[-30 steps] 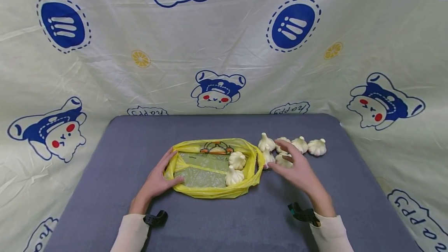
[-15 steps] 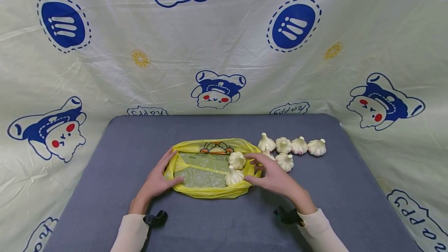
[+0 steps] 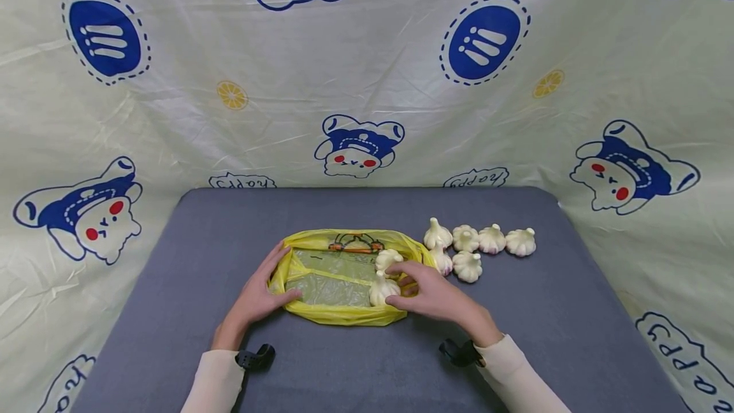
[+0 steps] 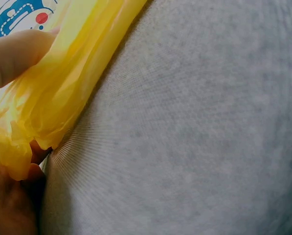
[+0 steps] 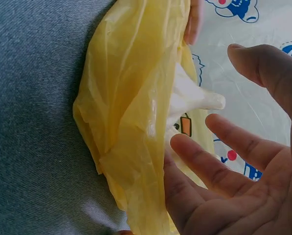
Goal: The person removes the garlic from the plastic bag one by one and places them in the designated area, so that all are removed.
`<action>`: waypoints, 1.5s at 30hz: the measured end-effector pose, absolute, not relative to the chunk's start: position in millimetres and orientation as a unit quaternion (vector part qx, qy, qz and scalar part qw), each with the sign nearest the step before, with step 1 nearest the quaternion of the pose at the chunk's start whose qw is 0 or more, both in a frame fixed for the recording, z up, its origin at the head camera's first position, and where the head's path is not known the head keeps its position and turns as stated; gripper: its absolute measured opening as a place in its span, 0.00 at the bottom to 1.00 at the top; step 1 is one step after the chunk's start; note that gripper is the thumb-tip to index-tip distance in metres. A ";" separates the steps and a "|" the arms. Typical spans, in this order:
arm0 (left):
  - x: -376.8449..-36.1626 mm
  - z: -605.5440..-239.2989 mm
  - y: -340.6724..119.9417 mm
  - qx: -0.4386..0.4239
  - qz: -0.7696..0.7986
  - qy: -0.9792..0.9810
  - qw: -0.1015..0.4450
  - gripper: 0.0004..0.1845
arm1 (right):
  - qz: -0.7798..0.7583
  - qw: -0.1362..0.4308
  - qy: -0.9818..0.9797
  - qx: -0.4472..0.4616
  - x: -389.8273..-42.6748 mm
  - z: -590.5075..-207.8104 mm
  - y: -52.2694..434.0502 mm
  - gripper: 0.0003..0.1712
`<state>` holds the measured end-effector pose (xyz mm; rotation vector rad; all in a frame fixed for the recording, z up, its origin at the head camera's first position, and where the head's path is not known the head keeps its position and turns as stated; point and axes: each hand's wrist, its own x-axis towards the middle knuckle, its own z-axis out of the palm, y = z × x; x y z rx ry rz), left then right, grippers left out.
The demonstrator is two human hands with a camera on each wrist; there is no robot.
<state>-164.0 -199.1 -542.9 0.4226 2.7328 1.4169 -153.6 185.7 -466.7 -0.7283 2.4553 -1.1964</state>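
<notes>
A yellow plastic bag [image 3: 350, 316] lies on the table with its mouth spread wide and facing up. My left hand [image 3: 258, 292] holds its left rim, the thumb over the edge and the other fingers along the outside. Two white garlic bulbs [image 3: 382, 290] sit inside at the right end. Over that end reaches my right hand [image 3: 432, 292], fingers extended close to the bulbs. In the right wrist view, thumb and fingers stand apart beside a garlic bulb's stem [image 5: 212, 100], with nothing pinched between them. Some of its fingers overlap the bag's right rim.
Just right of the bag lie several more garlic bulbs [image 3: 467, 266], the nearest one right at its rim. All stand on a dark grey table [image 3: 338, 368]. Behind the table's far edge hangs a pale printed cloth [image 3: 367, 69].
My right hand has moved left from above the loose garlic bulbs to the bulbs inside the bag. The left hand stays on the bag's rim.
</notes>
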 end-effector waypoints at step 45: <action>-164.3 -541.8 -198.7 0.137 0.444 0.886 0.014 0.50 | -0.265 0.357 0.816 -0.370 -213.3 -443.5 128.2 0.33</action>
